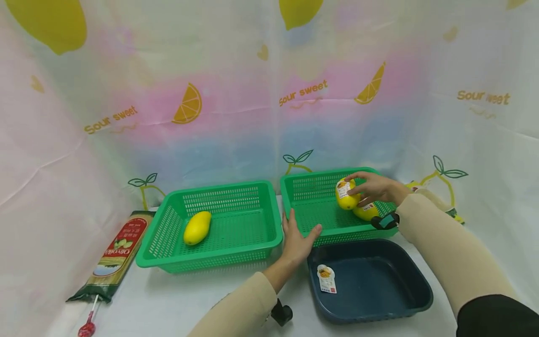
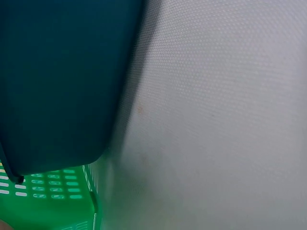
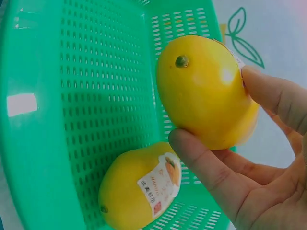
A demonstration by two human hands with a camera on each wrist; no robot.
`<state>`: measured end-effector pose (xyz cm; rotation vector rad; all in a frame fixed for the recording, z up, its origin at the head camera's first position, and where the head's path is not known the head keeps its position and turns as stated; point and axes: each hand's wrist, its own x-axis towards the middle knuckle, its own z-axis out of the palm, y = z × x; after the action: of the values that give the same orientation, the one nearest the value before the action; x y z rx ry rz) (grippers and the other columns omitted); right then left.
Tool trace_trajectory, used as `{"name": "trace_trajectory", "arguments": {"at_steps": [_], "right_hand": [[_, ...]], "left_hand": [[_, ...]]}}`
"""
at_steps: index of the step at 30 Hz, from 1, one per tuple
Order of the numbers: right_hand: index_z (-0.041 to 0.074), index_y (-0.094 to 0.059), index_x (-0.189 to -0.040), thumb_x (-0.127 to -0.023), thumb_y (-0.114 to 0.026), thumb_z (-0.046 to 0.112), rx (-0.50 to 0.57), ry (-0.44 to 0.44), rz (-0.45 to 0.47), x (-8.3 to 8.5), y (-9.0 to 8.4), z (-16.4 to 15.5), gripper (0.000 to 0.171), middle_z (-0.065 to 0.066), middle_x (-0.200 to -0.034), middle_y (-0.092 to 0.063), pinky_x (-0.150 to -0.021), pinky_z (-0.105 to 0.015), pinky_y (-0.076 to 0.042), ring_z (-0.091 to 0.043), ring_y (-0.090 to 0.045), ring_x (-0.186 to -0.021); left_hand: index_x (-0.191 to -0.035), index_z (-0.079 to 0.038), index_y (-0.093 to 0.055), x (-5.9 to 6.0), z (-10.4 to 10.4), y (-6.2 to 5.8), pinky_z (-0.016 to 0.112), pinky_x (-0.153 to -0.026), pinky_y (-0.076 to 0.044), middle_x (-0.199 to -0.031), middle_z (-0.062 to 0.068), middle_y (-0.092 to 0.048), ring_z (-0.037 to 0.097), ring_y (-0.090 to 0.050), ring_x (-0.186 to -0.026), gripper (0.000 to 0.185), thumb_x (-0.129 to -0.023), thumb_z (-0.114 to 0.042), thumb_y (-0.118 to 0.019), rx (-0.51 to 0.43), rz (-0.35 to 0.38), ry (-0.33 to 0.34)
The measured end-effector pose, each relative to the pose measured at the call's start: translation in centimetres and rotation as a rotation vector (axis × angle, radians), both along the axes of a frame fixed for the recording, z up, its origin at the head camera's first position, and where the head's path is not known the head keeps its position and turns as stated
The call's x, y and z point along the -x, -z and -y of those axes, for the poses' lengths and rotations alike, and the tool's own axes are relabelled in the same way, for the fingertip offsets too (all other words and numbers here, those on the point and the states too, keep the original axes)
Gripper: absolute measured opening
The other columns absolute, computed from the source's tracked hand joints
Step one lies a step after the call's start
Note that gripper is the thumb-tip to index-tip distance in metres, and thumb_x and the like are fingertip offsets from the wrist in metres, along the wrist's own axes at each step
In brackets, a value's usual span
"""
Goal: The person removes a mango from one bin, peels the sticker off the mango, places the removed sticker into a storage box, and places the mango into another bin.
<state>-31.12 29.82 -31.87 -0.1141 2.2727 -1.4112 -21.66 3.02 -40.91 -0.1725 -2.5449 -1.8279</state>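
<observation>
My right hand (image 1: 372,189) holds a yellow mango (image 3: 206,96) with a white label, pinched between thumb and fingers above the right green basket (image 1: 311,220). Below it, a second labelled mango (image 3: 134,191) lies in that same basket. My left hand (image 1: 298,241) has its fingers spread at the basket's front left corner, between the two baskets. In the left wrist view, only a sliver of that hand shows at the lower left edge. One more mango (image 1: 197,228) lies in the left green basket (image 1: 244,252).
A dark blue basin (image 1: 375,281) stands in front of the right basket, with a loose mango label (image 1: 326,279) inside. At the left lie a long green and red packet (image 1: 120,250) and a red lollipop (image 1: 87,327). A yellow-green package (image 1: 438,201) lies behind my right forearm.
</observation>
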Motion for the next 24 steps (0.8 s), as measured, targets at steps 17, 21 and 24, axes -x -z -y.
{"name": "trace_trajectory", "arguments": {"at_steps": [17,21,24], "right_hand": [[0.009,-0.021,-0.154,-0.097,-0.062,0.02,-0.077,-0.06,-0.098,-2.7,-2.9,0.4,0.071,-0.031,-0.144,-0.034,-0.099,-0.054,-0.051,-0.031,-0.061,-0.107],[0.008,-0.023,-0.153,-0.097,-0.062,0.019,-0.053,-0.082,-0.119,-3.6,-3.5,1.2,0.07,-0.033,-0.151,-0.023,-0.097,-0.052,-0.052,-0.036,-0.054,-0.12],[0.007,-0.024,-0.153,-0.097,-0.063,0.017,-0.028,-0.092,-0.123,-4.5,-3.9,1.9,0.069,-0.034,-0.153,-0.019,-0.096,-0.05,-0.053,-0.035,-0.053,-0.122]], "left_hand": [[-0.16,-0.014,-0.007,0.0,0.3,-0.2,0.064,-0.113,-0.029,-0.165,0.02,0.006,0.046,-0.015,-0.15,0.089,-0.095,-0.045,-0.061,-0.012,0.012,0.032],[-0.16,-0.014,-0.008,-0.1,0.5,-0.4,0.063,-0.114,-0.028,-0.165,0.02,0.005,0.045,-0.015,-0.15,0.087,-0.096,-0.043,-0.06,-0.01,0.016,0.035],[-0.16,-0.015,-0.008,-0.1,0.7,-0.5,0.063,-0.114,-0.028,-0.166,0.019,0.005,0.045,-0.015,-0.15,0.087,-0.096,-0.044,-0.06,-0.004,0.022,0.047]]}}
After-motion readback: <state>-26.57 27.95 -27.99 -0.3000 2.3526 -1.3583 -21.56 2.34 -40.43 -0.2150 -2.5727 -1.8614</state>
